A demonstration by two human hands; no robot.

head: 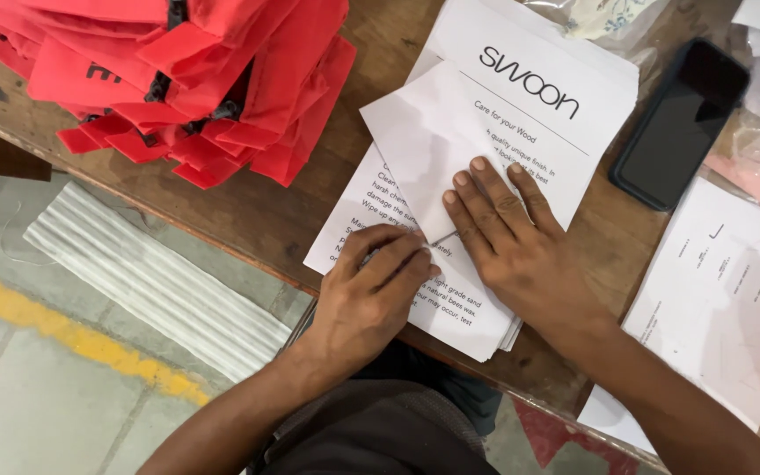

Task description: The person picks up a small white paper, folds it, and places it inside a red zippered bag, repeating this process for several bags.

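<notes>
Folding of a printed sheet is under way. The top sheet (428, 141) of a stack of printed leaflets (529, 114) has been turned over on itself, blank side up, its folded portion lying at an angle across the stack, pointing toward 11 o'clock. By my judgement the fold is laid but not fully creased — the lower corner of the flap, near the thumb side of both hands, is where pressing is now concentrated. The stack beneath shows no folds.

Right hand (521, 242): flat, fingers extended and close together, pressing down on the folded flap; it grips nothing. Left hand (376, 286): fingers curled, tips pinching or pressing the flap's lower corner at 7 o'clock from the right fingertips; whether paper sits between thumb and fingers cannot be told.

The sheet is white, thin, lightly creased, with black print on the covered face. It lies at the middle of the wooden table (310, 220), near the front edge.

Surroundings: a pile of red fabric bags (195, 79) at 10 o'clock, a dark phone (679, 123) at 2 o'clock, further printed sheets (723, 290) at 4 o'clock — all apart from the hands.
</notes>
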